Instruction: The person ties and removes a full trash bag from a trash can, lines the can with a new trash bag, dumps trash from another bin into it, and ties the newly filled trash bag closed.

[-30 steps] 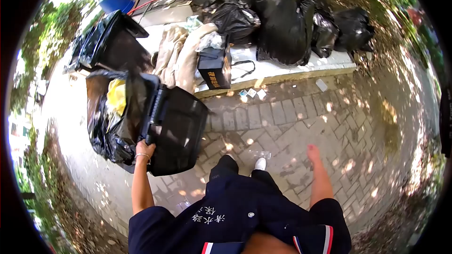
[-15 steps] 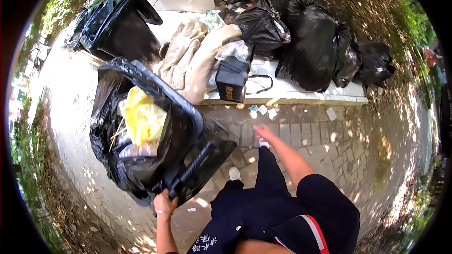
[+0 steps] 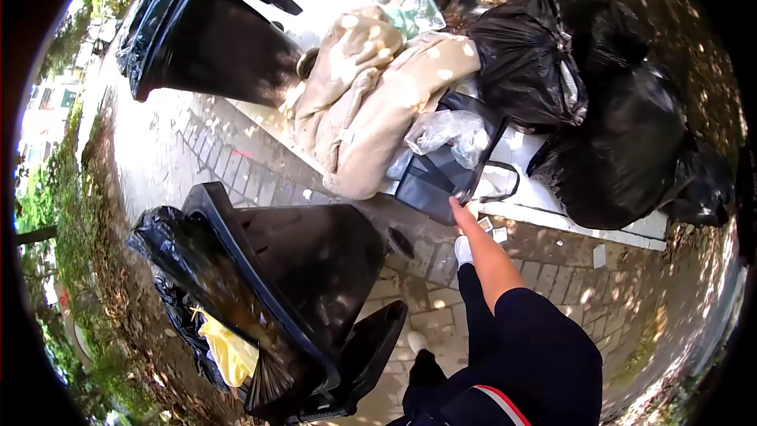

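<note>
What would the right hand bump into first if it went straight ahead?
Probably the dark box with clear plastic on top: the right hand points at it. They overlap in this view, so how close they are is unclear.

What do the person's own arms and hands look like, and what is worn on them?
The right hand is bare, with no glove or bracelet showing. A short, dark navy sleeve covers the upper arm, and a red-and-white stripe trims the top. The left hand is out of view.
</note>
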The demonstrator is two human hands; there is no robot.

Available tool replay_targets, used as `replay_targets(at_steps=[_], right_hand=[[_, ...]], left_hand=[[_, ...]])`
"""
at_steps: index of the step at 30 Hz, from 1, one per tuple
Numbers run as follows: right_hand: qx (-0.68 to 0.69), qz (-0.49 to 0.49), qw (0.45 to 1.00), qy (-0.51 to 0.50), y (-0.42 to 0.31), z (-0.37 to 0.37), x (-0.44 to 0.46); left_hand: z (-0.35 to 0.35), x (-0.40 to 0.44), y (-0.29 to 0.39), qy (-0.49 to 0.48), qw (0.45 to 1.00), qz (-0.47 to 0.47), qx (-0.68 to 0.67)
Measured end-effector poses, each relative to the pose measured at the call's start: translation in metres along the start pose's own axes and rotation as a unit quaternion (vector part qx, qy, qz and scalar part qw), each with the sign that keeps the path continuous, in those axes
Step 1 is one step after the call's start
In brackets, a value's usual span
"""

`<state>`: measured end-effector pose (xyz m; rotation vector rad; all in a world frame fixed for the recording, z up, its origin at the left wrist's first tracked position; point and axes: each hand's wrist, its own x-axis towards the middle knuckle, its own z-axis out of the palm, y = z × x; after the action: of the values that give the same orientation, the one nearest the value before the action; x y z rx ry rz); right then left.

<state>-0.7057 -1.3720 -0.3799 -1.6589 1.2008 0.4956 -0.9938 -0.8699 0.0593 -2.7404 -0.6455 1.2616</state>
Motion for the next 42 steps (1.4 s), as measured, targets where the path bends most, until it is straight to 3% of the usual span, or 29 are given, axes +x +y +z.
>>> replay_targets(at_steps=[2,5,8,9,10,11,15,18,19,23,24,25,26,28,31,33,35,37,40,41,42], right_hand=[[-0.074,-0.195,0.978,-0.015,0.018,0.007,0.023],[-0.19,-0.192,0.963,-0.014,0.005,-0.002,0.026],[0.005,-0.263,0.965,0.002,-0.056,-0.042,-0.019],[0.061,-0.254,0.962,-0.083,-0.09,-0.067,-0.045],[0.11,-0.269,0.951,-0.105,-0.108,-0.079,-0.058],[0.052,-0.192,0.97,-0.137,-0.119,-0.09,-0.059],[0.092,-0.178,0.967,-0.158,-0.173,-0.126,-0.089],[0.231,-0.163,0.92,-0.27,-0.228,-0.159,-0.112],[0.244,-0.154,0.925,-0.246,-0.252,-0.167,-0.116],[0.29,-0.28,0.873,-0.273,-0.354,-0.212,-0.118],[0.276,-0.324,0.867,-0.26,-0.379,-0.226,-0.117],[0.267,-0.299,0.898,-0.18,-0.405,-0.245,-0.139],[0.303,-0.331,0.874,-0.187,-0.424,-0.26,-0.149],[0.36,-0.429,0.798,-0.222,-0.454,-0.287,-0.135],[0.435,-0.437,0.762,-0.2,-0.471,-0.31,-0.13],[0.466,-0.399,0.751,-0.244,-0.458,-0.302,-0.125],[0.428,-0.351,0.793,-0.256,-0.424,-0.278,-0.115],[0.241,-0.302,0.881,-0.273,-0.38,-0.248,-0.086],[-0.023,-0.325,0.901,-0.285,-0.304,-0.167,-0.084],[-0.018,-0.271,0.932,-0.238,-0.281,-0.135,-0.123],[-0.086,-0.281,0.915,-0.276,-0.265,-0.109,-0.15]], left_hand=[[0.006,-0.002,-0.008,0.01,1.0,-0.025,0.011],[0.015,-0.004,-0.019,0.02,0.998,-0.053,0.029],[0.024,-0.003,-0.027,0.037,0.996,-0.073,0.043],[0.028,-0.003,-0.029,0.04,0.995,-0.078,0.049],[0.031,0.0,-0.03,0.046,0.994,-0.081,0.05],[0.035,0.003,-0.03,0.052,0.994,-0.085,0.052],[0.05,0.022,-0.033,0.084,0.99,-0.096,0.055],[0.06,0.034,-0.036,0.11,0.987,-0.105,0.058],[0.065,0.038,-0.037,0.116,0.986,-0.107,0.06],[0.099,0.05,-0.062,0.152,0.98,-0.111,0.067],[0.114,0.053,-0.076,0.164,0.978,-0.107,0.073],[0.128,0.054,-0.086,0.17,0.977,-0.105,0.076],[0.118,0.05,-0.074,0.133,0.976,-0.146,0.092],[0.085,0.029,-0.031,0.173,0.975,-0.121,0.066],[0.042,0.01,0.019,0.149,0.979,-0.137,0.039],[0.044,0.008,0.022,0.143,0.976,-0.161,0.037],[0.066,0.014,0.005,0.164,0.977,-0.137,0.024],[0.068,0.009,0.008,0.212,0.971,-0.108,0.007],[0.075,0.011,0.007,0.228,0.968,-0.101,0.004],[0.075,0.009,0.008,0.274,0.959,-0.076,0.003],[0.066,0.007,0.015,0.252,0.964,-0.09,-0.011]])
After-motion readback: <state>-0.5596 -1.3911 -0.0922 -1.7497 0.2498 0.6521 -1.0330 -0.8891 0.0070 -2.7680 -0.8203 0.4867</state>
